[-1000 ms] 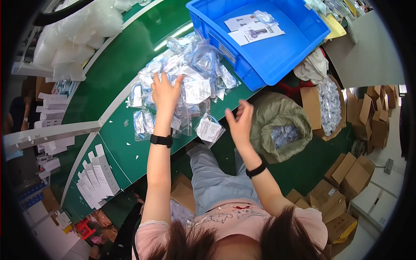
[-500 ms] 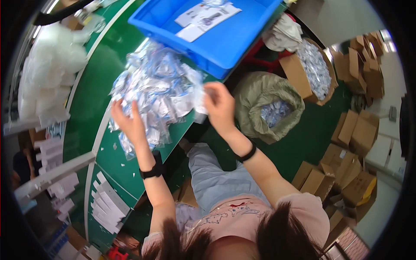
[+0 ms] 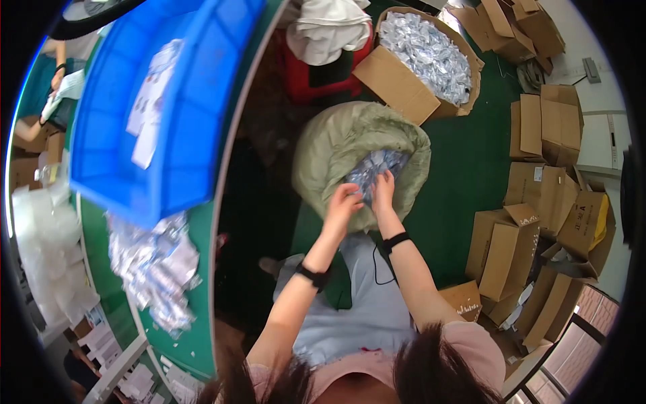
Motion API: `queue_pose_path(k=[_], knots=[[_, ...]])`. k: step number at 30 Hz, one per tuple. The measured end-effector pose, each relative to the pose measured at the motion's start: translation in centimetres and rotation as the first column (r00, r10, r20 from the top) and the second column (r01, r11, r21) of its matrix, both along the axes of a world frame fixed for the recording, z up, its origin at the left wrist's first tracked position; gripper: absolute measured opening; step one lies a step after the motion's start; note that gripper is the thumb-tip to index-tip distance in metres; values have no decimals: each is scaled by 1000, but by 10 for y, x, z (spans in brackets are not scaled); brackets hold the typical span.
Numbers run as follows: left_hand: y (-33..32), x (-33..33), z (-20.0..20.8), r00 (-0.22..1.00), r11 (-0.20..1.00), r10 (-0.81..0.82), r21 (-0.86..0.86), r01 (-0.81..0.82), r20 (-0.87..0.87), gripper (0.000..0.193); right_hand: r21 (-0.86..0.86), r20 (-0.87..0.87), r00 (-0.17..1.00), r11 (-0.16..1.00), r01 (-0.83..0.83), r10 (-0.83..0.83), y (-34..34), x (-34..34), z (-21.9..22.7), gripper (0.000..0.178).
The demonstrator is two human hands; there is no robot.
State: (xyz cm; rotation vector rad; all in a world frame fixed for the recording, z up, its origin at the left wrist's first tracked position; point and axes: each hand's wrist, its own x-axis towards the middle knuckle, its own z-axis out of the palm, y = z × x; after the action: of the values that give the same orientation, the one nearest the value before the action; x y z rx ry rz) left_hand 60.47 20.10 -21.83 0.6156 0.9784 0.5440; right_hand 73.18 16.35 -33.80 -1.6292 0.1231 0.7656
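Note:
Both my hands are at the mouth of a greenish woven sack on the floor in front of me. Small clear plastic packets with bluish contents fill the sack's opening. My left hand is at the near left edge of these packets, its fingers loosely curved and apart, with no packet visible in its grasp. Beside it, my right hand reaches over the packets with its fingers extended and touching them. On the green table to my left lies a heap of similar packets, partly behind a blue bin.
A cardboard box full of packets stands beyond the sack, near a red stool carrying white cloth. Several cartons line the right. Across the table are white foam bags and another person's arm.
My view and both hands have swung right, from the packet heap on the table to the sack. The whitish packet that was by my right hand no longer shows there.

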Motion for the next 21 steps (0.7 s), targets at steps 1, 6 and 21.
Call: queue_pose_path(k=[1, 6, 21], knots=[[0, 28, -52, 998, 998, -17, -65, 13, -61, 32, -145, -36, 997, 988, 59, -65, 12, 18, -29, 47], [35, 135, -205, 653, 831, -388, 59, 553, -650, 49, -638, 440, 829, 770, 17, 345, 17, 116, -122, 60], [25, 116, -273, 749, 784, -162, 377, 494, -643, 45, 311, -340, 907, 940, -140, 247, -46, 167, -289, 46]])
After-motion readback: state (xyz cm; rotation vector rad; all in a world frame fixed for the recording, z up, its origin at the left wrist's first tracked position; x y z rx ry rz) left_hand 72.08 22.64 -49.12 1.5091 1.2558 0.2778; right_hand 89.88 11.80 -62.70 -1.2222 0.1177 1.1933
